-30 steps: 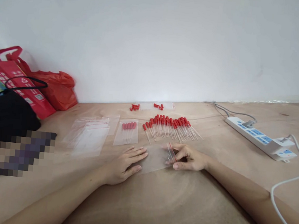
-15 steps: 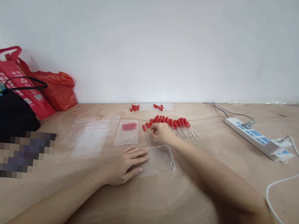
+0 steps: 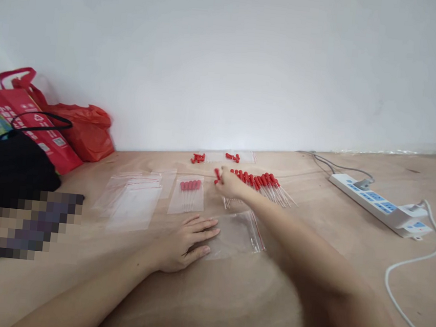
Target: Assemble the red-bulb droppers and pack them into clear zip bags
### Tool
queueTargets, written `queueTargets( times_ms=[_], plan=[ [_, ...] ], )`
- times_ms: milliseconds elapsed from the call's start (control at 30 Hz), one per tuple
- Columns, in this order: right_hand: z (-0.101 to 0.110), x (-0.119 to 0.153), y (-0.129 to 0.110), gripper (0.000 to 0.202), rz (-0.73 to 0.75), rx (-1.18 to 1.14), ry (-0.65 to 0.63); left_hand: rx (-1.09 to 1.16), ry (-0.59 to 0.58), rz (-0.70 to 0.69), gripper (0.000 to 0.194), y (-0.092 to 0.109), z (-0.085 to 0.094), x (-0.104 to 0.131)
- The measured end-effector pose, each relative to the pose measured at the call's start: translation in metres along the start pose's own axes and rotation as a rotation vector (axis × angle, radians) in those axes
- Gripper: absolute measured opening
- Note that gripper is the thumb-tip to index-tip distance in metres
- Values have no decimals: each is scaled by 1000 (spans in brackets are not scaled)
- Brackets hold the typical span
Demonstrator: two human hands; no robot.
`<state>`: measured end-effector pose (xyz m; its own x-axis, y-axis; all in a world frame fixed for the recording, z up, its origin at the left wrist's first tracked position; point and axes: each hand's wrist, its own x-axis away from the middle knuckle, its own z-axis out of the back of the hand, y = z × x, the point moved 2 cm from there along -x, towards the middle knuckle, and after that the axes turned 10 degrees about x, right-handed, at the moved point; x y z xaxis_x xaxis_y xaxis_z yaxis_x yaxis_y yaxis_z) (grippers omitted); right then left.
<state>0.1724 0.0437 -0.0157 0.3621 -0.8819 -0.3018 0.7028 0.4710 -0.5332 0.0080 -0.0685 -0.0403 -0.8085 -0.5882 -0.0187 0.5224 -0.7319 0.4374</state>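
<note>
My left hand (image 3: 187,244) lies flat on the left part of a clear zip bag (image 3: 234,234), its fingers spread. Beyond it, my right hand (image 3: 231,184) is closed in a pinch at the red-bulbed droppers; red bulbs (image 3: 217,173) poke out past its fingertips. How many it holds is hidden by the fingers. To the right of that hand lies a row of droppers (image 3: 268,181) with red bulbs and thin pale stems. A filled zip bag (image 3: 175,200) with several droppers (image 3: 190,185) in it rests left of the hands.
Overlapping zip bags (image 3: 133,209) lie at the left. Loose red bulbs (image 3: 198,158) and another bag (image 3: 247,157) sit by the wall. A white power strip (image 3: 376,202) with a cable (image 3: 387,282) is at the right. Red bags (image 3: 85,133) and a black bag (image 3: 12,172) stand far left.
My right hand has shifted slightly away from me and to the left, and the red bulbs at its fingertips have moved with it. My left hand stays flat on the bag.
</note>
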Motion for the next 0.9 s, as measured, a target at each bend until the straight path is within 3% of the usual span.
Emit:
queueTargets(
  times_ms=[133, 200, 300, 433, 600, 700, 900],
  plan=[
    [38, 34, 31, 42, -170, -158, 83, 1, 16, -1, 41, -1, 1, 0],
    [48, 60, 49, 46, -304, -316, 220, -2, 18, 3, 41, -1, 1, 0],
    [48, 98, 65, 46, -405, -472, 399, -4, 7, 10, 43, -2, 1, -2],
    [35, 127, 62, 47, -427, -607, 471, 19, 38, -5, 49, -3, -1, -3],
    [23, 130, 50, 45, -317, -805, 391, 41, 74, 79, 56, -7, -4, 0],
    [21, 131, 51, 41, -333, -898, 309, 66, 62, 121, 56, -7, -5, 1],
    [19, 137, 48, 35, -313, -740, 42, 89, 56, 142, 57, -6, -4, 0]
  ],
)
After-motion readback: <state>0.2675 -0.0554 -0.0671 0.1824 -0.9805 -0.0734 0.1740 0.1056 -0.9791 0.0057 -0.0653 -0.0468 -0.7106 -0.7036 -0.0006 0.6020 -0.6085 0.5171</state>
